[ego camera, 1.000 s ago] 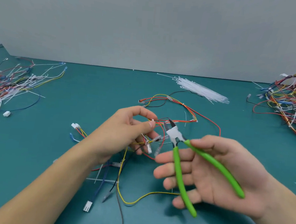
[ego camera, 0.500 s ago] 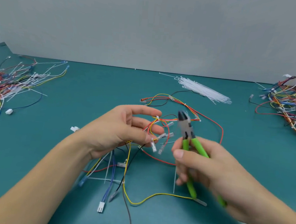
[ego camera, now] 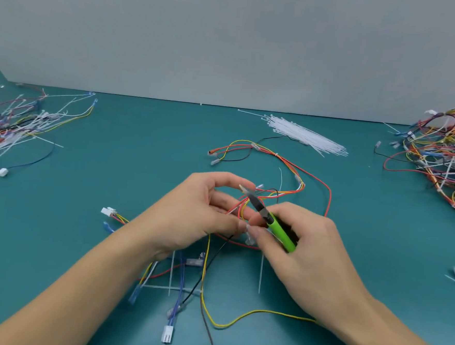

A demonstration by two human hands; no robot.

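Two hands meet over the middle of the teal table (ego camera: 140, 166), a little nearer than its centre. The left hand (ego camera: 196, 218) is curled, with its thumb and fingers closed round a gathered part of the wire harness (ego camera: 301, 187). The harness's red, yellow, black and orange leads spread across the table, looping away to the far right and trailing towards the near edge. One near end carries a white connector (ego camera: 167, 334).

The right hand (ego camera: 309, 259) grips the green-handled cutters (ego camera: 281, 232), its fingers wrapped round both handles so that they lie pressed together. The dark tip points far and left, in among the wires beside the left index fingertip. Blur hides whether the blades bite on anything. The thumbs of both hands almost touch just near of the cutter head.

A bundle of white cable ties (ego camera: 304, 136) lies far right of the hands. A tangle of loose wires (ego camera: 14, 122) sits at the far left, and a larger wire heap (ego camera: 442, 160) sits at the far right.
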